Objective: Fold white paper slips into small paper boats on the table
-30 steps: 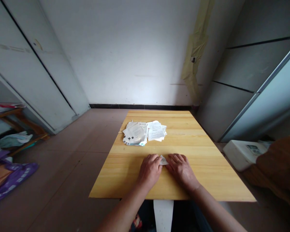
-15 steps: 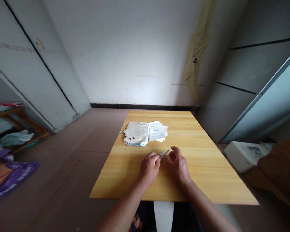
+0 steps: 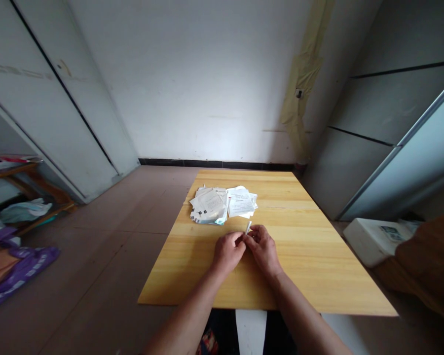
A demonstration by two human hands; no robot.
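Observation:
A small, narrow white strip, which looks like folded paper (image 3: 248, 227), stands up between my two hands above the table. My left hand (image 3: 227, 250) is closed, its thumb and fingers pinching the strip's lower end from the left. From the other side my right hand (image 3: 263, 247) grips it too, with thumb and fingertips bent together. The fingers hide the strip's lower part. Beyond the hands lie two piles of printed papers: a larger, untidy pile (image 3: 208, 204) on the left and a smaller pile (image 3: 240, 202) touching or nearly touching it on the right.
The wooden table (image 3: 303, 256) reaches from my lap toward the white wall (image 3: 207, 88). A white box (image 3: 373, 239) stands to its right, below grey cabinet doors. Purple bags (image 3: 29, 266) lie on the floor at left, near a wooden rack (image 3: 46, 190).
My right hand has moved left and closed on the strip beside my left hand. The strip has turned from slanting right to nearly upright. The paper piles stay put.

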